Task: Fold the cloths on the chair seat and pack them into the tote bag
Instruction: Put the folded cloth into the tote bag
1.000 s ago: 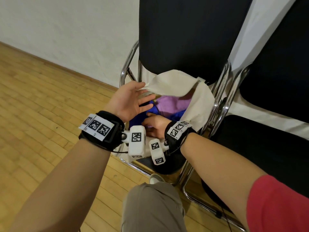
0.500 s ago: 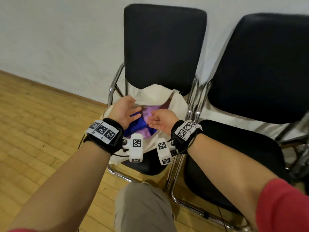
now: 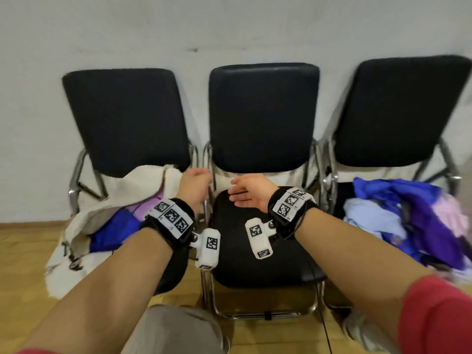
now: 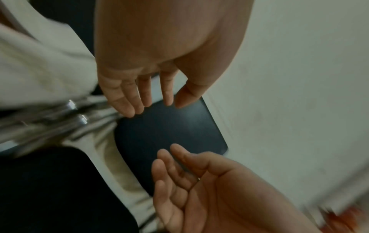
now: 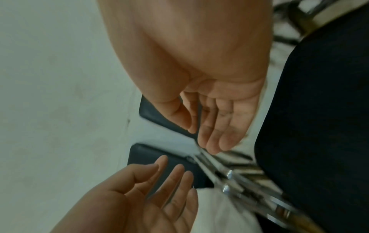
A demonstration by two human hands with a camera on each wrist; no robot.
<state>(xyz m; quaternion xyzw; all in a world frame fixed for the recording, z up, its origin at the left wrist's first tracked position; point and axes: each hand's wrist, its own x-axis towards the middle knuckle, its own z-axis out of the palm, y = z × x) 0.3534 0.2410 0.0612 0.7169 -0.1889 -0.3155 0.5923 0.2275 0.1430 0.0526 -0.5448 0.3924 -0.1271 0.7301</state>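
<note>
I am drawing my left hand [image 3: 194, 186] and right hand [image 3: 251, 192], both slack and empty, out of the tote bag [image 3: 107, 200] at nine o'clock, swinging toward unfolded cloths [image 3: 398, 213] waiting at three o'clock.

I see a plain white wall [image 3: 229, 26] running across the whole background, with a small dark mark high on it. Three black padded chairs stand in a row against it: the left chair [image 3: 125, 118], the middle chair [image 3: 263, 116] and the right chair [image 3: 398, 111], side by side and nearly touching. Each has a chrome tube frame [image 3: 74, 180] that catches the light. The floor [image 3: 23, 256] is light wooden parquet, and it meets the wall at a wooden skirting line. The light is even and soft, without hard shadows. Toward the right edge the picture blurs.
</note>
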